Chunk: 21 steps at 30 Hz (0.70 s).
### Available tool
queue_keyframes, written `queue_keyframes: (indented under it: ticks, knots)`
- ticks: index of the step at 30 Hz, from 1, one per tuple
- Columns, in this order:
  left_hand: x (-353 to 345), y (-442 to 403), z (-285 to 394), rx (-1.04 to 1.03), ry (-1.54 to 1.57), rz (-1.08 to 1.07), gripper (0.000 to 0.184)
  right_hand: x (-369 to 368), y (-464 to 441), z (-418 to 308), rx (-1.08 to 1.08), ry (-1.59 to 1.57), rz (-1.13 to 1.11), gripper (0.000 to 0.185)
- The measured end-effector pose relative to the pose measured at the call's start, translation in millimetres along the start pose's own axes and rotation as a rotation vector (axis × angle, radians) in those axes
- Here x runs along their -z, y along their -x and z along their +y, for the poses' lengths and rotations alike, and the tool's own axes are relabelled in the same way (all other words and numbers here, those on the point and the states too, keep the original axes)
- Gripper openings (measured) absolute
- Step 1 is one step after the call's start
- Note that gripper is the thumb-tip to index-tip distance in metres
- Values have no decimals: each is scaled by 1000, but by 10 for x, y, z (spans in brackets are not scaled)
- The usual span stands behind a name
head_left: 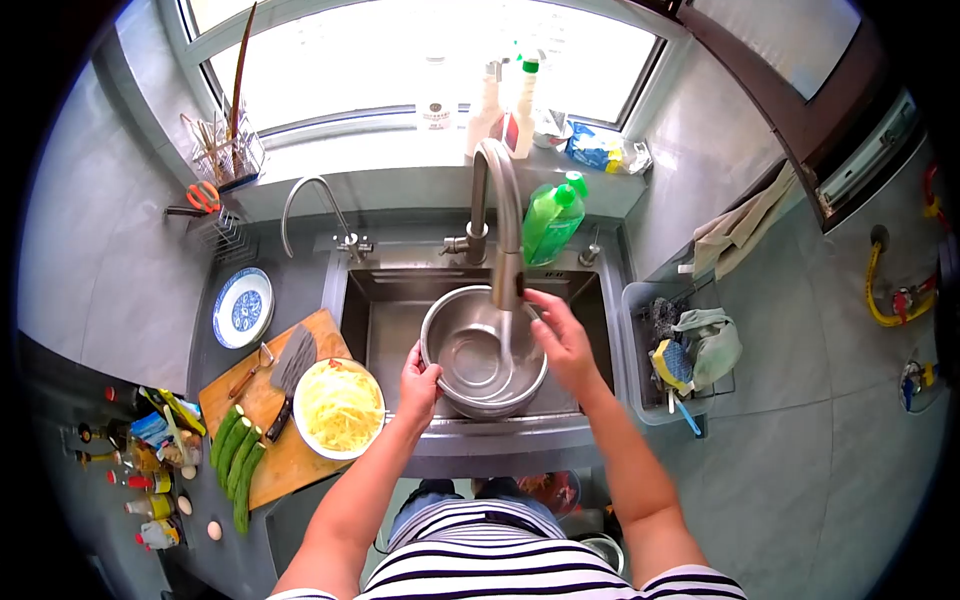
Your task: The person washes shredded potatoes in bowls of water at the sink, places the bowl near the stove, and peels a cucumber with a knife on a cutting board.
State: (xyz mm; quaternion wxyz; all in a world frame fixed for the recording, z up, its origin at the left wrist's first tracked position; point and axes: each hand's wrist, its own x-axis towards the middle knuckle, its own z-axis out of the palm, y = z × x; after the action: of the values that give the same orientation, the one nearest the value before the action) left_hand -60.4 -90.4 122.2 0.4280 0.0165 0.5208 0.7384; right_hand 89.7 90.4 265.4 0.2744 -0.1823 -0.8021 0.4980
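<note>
A stainless steel bowl (447, 325) is in the sink, under the tall pull-down faucet (508, 230). A stream of water (506, 345) runs from the faucet into the bowl, and some water lies at its bottom. My left hand (418, 385) grips the bowl's left rim, thumb on top. By the bowl's right rim, my right hand (562, 343) has its fingers stretched out toward the faucet head, slightly blurred; whether the fingertips touch the faucet cannot be made out.
Left of the sink (385, 300), a wooden cutting board (285, 475) bears a white bowl (366, 446) of pale yellow shreds, a cleaver (294, 365), a peeler (250, 375) and several cucumbers (240, 455). Green bottles (552, 225) stand behind the sink; a sponge basket (640, 345) sits right.
</note>
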Motion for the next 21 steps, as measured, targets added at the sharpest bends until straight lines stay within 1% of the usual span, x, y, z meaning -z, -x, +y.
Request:
queue_keyframes:
  ticks: [1,2,4,7,9,10,11,13,14,15,16,18,19,20,21]
  knots:
    - [19,50,5,-5,-7,-20,65,-72,48,-44,-21,-113,-52,42]
    - [14,88,11,-10,11,-5,64,-134,101,-71,-35,-171,-53,45]
    - [12,218,22,-15,43,33,62,-156,213,16,-27,-83,-24,51]
    - [227,275,-92,8,38,-8,66,-206,565,522,-251,306,153,60]
    - [216,414,-34,25,89,2,64,-257,905,957,-463,348,85,58]
    - [222,473,-16,33,115,7,63,-290,975,993,-568,369,50,57]
    - [283,503,-35,38,105,-18,64,-308,1041,1028,-782,85,-28,53]
    - [317,567,-67,61,77,-30,62,-345,1097,867,-1182,-506,-185,44]
    - [346,591,-71,69,61,-35,61,-382,1140,893,-1193,-542,-162,40]
    - [406,605,-75,105,-16,-33,56,-417,1184,909,-1204,-578,-141,36]
    - [451,635,-75,108,-85,-19,56,-458,1207,917,-1215,-613,-122,32]
    - [629,636,-124,80,-404,24,56,-567,1243,934,-1214,-647,-38,24]
    - [741,645,-153,-26,-611,16,54,-628,1260,968,-1202,-657,12,22]
    - [856,687,-195,-218,-781,3,48,-681,1267,984,-1187,-663,65,19]
    - [817,842,-30,-298,-809,18,46,-729,1258,923,-1172,-698,127,15]
